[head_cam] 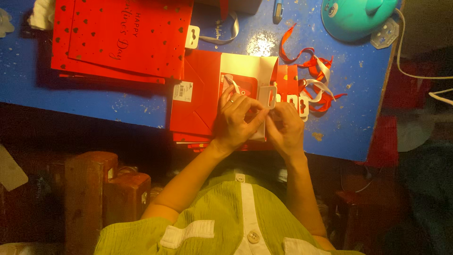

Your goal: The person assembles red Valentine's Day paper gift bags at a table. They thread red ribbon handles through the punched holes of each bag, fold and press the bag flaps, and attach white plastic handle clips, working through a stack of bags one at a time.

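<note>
A flattened red paper gift bag (198, 94) with a white inner flap lies at the near edge of the blue table (94, 94). My left hand (236, 120), with a ring on one finger, rests on the bag and pinches a white plastic hang tag (267, 96) together with my right hand (284, 126). A grey-white ribbon (232, 83) loops just above my left fingers. Both hands meet at the tag over the bag's middle.
A stack of red gift bags with small hearts (122, 38) lies at the back left. Loose red and white ribbons with tags (316, 80) sit to the right. A teal rounded object (356, 16) stands at the back right. Wooden furniture (101, 189) is below left.
</note>
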